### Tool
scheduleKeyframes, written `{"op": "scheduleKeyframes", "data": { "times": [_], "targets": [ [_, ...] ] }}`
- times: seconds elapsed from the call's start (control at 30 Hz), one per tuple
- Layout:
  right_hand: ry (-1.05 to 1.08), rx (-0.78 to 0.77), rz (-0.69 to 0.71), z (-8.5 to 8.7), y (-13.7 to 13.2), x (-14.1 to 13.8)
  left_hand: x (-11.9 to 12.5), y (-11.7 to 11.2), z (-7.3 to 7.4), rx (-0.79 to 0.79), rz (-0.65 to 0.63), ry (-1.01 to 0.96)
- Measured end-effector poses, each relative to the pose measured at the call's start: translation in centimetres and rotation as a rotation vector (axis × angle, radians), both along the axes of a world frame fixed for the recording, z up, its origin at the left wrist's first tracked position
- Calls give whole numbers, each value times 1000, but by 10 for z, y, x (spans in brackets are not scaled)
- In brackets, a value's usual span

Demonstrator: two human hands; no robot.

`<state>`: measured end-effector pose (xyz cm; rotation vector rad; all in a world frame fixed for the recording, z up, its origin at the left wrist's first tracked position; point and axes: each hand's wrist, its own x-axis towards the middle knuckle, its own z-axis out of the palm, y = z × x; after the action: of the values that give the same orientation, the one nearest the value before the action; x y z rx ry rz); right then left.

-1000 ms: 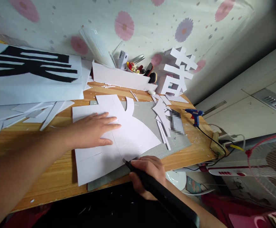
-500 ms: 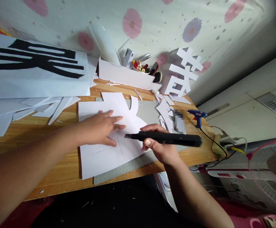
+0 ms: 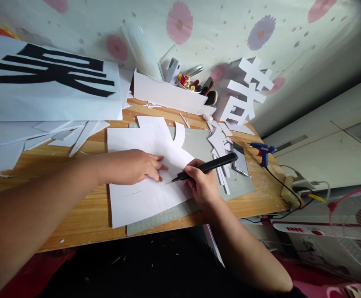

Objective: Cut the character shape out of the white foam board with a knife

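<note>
My left hand [image 3: 133,166] lies flat, fingers stretched out, pressing on a white cut sheet [image 3: 143,194] that rests on a grey cutting mat [image 3: 195,145]. My right hand [image 3: 202,185] is closed round a black craft knife [image 3: 209,166]. The knife's tip points left and touches the sheet just right of my left fingertips.
The wooden table [image 3: 75,215] carries white offcuts [image 3: 220,153], a blue glue gun [image 3: 262,150], a white 3D character [image 3: 245,91], a tool holder [image 3: 195,85] and a large sheet with black strokes [image 3: 50,82]. A fan [image 3: 357,223] stands at the right.
My right hand lifted the knife from the sheet's near edge, swung it sideways, then set its tip down on the sheet beside my left fingers. My left hand stayed on the sheet.
</note>
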<state>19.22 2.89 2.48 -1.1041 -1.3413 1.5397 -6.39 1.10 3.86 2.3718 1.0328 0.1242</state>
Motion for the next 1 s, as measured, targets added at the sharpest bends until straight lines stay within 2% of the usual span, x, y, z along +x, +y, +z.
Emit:
{"op": "scheduleKeyframes", "data": {
  "times": [0.07, 0.2, 0.47, 0.67, 0.83, 1.0],
  "targets": [
    [-35, 9, -34, -4, -2, -4, -1, 0, 0, -32, 9, 2],
    [-77, 36, 5, -8, -4, -5, 1, 0, 1, -46, 8, 40],
    [-83, 27, 41, -7, -5, -5, 3, 0, 5, -39, -2, 69],
    [-152, 107, 66, -4, -5, -4, 3, -2, 8, -46, -1, 45],
    [-186, 150, 139, -2, -2, 1, 2, -1, 5, -46, -13, 76],
    [-164, 151, 152, -4, 2, 3, 0, 2, 1, -67, -13, 68]
  ]
}}
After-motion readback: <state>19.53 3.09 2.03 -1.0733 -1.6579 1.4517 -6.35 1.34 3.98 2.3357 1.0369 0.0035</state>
